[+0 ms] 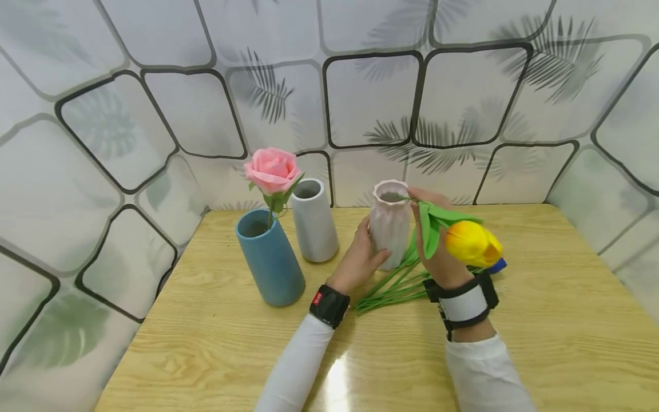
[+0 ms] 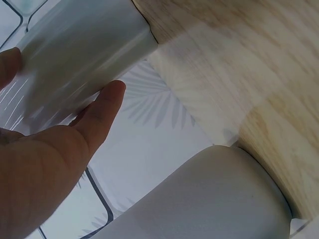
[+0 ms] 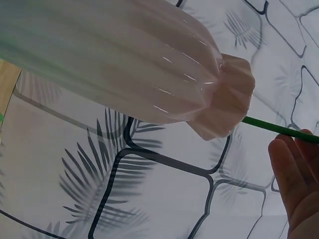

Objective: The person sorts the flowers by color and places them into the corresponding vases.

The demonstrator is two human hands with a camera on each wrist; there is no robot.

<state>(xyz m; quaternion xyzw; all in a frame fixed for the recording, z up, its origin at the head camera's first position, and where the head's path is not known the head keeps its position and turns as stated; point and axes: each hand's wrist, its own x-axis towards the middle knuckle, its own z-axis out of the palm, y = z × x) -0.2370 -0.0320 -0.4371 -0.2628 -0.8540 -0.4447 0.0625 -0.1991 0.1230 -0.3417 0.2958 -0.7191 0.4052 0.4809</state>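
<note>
A pale pink vase (image 1: pixel 389 232) with fluted sides and a ruffled rim stands on the wooden table. My left hand (image 1: pixel 361 260) grips its lower left side, thumb in front; the left wrist view shows the left hand (image 2: pixel 60 144) curved around the glossy body. With my right hand (image 1: pixel 445 263) I pinch the green stem of a yellow tulip (image 1: pixel 469 244) beside the rim. The stem's end is at the vase mouth, while bloom and leaves hang to the right over the wrist. In the right wrist view, the stem (image 3: pixel 274 127) runs from the ruffled rim to the fingertips (image 3: pixel 285 159).
Left of the hands, a blue vase (image 1: pixel 273 266) holds a pink rose (image 1: pixel 274 170). A white vase (image 1: pixel 315 226) stands just behind it. More green stems (image 1: pixel 383 300) lie on the table under the right forearm, a blue bloom (image 1: pixel 497 265) partly showing. A patterned wall backs the table.
</note>
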